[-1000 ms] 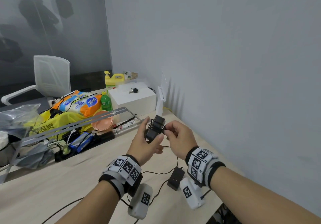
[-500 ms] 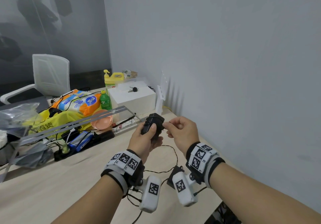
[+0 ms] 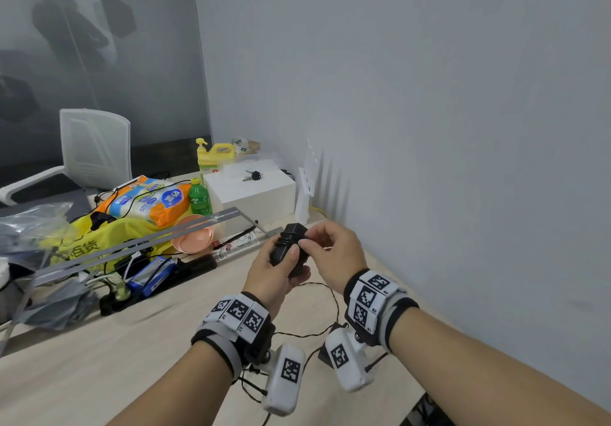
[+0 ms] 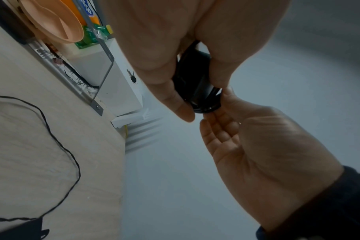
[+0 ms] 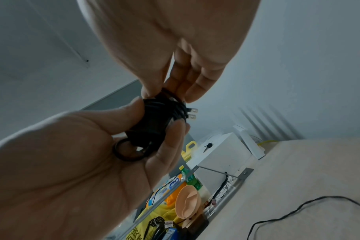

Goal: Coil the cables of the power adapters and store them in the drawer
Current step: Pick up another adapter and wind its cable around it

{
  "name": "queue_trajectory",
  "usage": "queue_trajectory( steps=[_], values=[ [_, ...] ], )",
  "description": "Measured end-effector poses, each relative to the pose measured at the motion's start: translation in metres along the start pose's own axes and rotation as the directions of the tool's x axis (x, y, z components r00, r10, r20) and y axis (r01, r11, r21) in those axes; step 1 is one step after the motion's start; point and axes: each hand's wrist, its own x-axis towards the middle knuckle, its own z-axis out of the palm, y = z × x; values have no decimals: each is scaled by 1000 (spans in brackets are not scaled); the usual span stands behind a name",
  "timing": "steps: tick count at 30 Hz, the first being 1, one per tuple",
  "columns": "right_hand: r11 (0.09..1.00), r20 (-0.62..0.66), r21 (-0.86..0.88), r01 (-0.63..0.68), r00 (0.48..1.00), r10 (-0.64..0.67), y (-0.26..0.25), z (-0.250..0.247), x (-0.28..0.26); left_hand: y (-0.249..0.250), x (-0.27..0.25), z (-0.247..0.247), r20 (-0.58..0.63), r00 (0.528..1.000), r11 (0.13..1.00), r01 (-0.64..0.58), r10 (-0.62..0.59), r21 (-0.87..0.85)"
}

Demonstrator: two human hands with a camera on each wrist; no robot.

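While the left hand wrapped its grip around the lower body of the black power adapter, the adapter stood nearly upright above the worktop, long axis tilted slightly to the far right, its prongs at the far end. The right hand met it from the right, thumb and fingertips pinching the wound cable against the adapter's upper part. The cable's end probably still needed tucking there. A second adapter lay on the near worktop between the wrists, its loose cable uncoiled. No drawer was in view.
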Motion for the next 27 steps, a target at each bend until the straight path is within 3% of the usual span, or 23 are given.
queue_trajectory(
  steps=[6, 20, 24, 27],
  values=[
    [997, -56, -61, -53, 997, 49, -3, 6, 3, -8, 0, 1, 3, 998, 997, -62, 62, 50],
    [979, 122, -127, -160, 977, 176, -10, 10, 10, -7, 5, -9, 65, 977, 938, -214, 204, 273],
    [978, 56, -115, -171, 982, 179, -13, 11, 12, -4, 6, -10, 70, 971, 906, -237, 227, 351],
    [977, -47, -178, -119, 993, 113, -15, 14, 8, 1, 6, -7, 62, 978, 932, -207, 198, 299]
  ],
)
